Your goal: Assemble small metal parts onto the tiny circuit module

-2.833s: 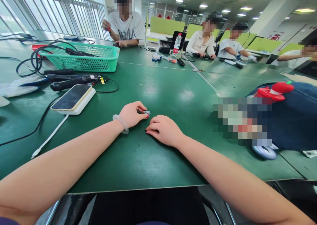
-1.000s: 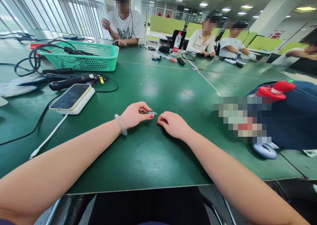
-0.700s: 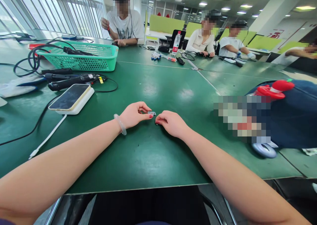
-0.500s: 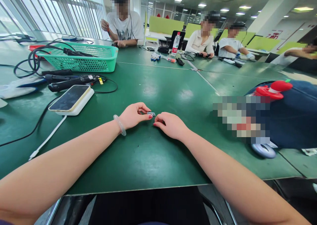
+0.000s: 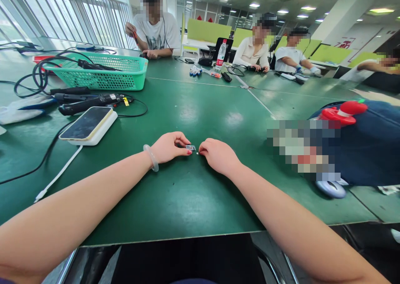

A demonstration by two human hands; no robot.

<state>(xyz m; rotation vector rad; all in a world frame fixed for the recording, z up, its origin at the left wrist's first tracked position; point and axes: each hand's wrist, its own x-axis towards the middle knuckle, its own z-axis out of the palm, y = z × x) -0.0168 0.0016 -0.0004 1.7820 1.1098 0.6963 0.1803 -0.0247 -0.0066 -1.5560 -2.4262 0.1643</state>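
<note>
My left hand pinches a small circuit board between thumb and fingertips, just above the green table. Facing it, my right hand is closed in a pinch on a tiny whitish piece, too small to name. A narrow gap separates the board from that piece. A pale translucent bangle circles my left wrist.
On the left, a phone rests on a white block with a cable. Behind it are black tools and a green basket. A dark blue bag lies right. Several people sit beyond, one across the table.
The board in my left hand has turned to show more of its face. My right hand has shifted slightly right and up, and the tiny whitish piece now shows at its fingertips.
</note>
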